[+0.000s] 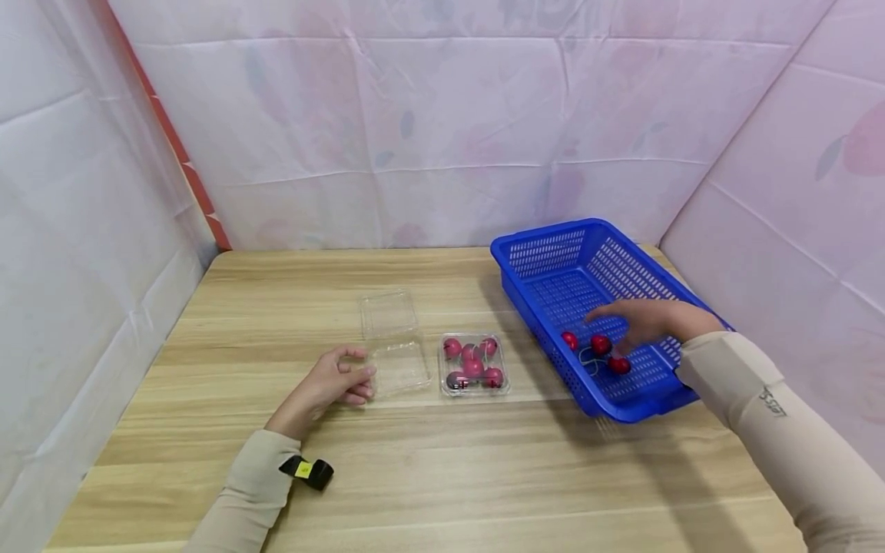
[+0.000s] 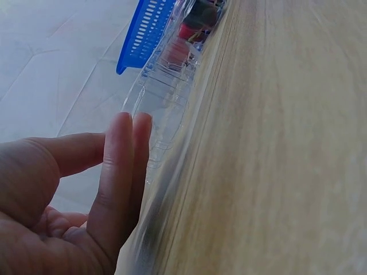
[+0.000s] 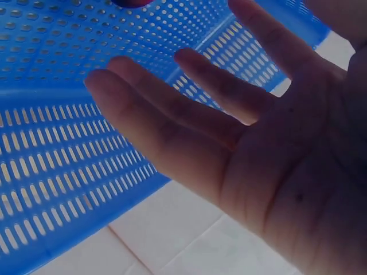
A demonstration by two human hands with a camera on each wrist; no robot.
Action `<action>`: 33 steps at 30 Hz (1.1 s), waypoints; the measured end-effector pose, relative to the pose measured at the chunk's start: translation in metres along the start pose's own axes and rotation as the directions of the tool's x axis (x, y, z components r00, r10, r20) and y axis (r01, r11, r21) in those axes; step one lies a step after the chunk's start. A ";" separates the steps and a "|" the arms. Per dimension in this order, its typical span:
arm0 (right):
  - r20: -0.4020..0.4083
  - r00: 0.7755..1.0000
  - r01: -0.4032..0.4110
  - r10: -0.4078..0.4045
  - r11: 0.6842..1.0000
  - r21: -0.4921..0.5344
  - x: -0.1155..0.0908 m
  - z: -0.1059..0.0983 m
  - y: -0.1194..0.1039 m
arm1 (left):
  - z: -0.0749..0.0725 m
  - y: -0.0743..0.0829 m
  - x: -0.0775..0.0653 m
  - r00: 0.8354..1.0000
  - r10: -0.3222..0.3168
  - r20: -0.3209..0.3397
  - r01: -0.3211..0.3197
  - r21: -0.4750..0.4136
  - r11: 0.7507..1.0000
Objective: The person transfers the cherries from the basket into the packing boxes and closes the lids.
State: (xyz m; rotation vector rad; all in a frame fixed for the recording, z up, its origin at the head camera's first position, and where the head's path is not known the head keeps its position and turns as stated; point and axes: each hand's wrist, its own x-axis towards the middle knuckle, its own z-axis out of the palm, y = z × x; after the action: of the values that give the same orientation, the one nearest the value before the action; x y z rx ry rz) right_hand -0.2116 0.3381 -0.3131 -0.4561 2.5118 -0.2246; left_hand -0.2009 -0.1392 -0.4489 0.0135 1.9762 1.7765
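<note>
head view: l hand [image 1: 330,382] at l edge of unfolded clear box [image 1: 401,367], fingers relaxed w/ loose gap; can't tell if touching. just r of that, approx. 6 boxed cherries [image 1: 473,368] in 2nd clear box [image 1: 474,392], near blue basket [image 1: 560,298]. inside basket, toward near end, 3 loose cherries [image 1: 600,345] w/ stems; r hand [image 1: 646,321] right over them, fingers spread wide, nothing held, contact unclear. l wrist view: clear plastic just beyond straight fingertips, tabletop alongside. r wrist view: spread fingers vs. slotted basket wall. all on pale wood table [image 1: 415,468], patterned white cloth [image 1: 449,115] behind; black strap [image 1: 307,469] at l cuff.
</note>
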 end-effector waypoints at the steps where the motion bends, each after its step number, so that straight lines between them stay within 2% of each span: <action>1: 0.013 1.000 -0.008 0.008 1.000 -0.001 0.001 0.000 -0.001 | 0.000 0.000 0.000 1.000 -0.002 -0.001 0.002 -0.002 1.000; 7: 0.095 0.993 -0.082 0.077 0.995 0.051 0.008 -0.001 -0.005 | -0.001 0.000 0.000 1.000 -0.004 0.003 0.004 -0.007 1.000; 12: 0.163 0.974 -0.181 0.160 0.976 0.121 0.014 -0.002 -0.005 | -0.001 0.000 0.000 1.000 -0.001 0.006 0.001 -0.003 1.000; 16: 0.190 0.957 -0.242 0.221 0.966 0.095 0.019 0.002 -0.004 | -0.001 0.000 0.000 1.000 0.002 0.007 -0.002 0.000 1.000; 23: 0.194 0.938 -0.292 0.286 0.956 0.003 0.028 0.009 -0.005 | -0.001 0.001 0.000 1.000 0.004 0.005 -0.004 0.006 1.000; 30: 0.180 0.917 -0.375 0.357 0.924 0.078 0.030 0.019 -0.004 | -0.001 0.001 0.000 1.000 0.001 0.006 -0.001 0.013 1.000; 33: 0.173 0.916 -0.382 0.362 0.919 0.102 0.031 0.021 -0.003 | 0.000 0.000 0.000 1.000 0.004 0.004 -0.004 0.015 1.000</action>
State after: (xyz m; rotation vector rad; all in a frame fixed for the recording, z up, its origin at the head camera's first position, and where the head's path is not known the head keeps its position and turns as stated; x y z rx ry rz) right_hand -0.2233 0.3227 -0.3450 0.0639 2.3592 -0.1986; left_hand -0.2009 -0.1396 -0.4485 0.0258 1.9886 1.7631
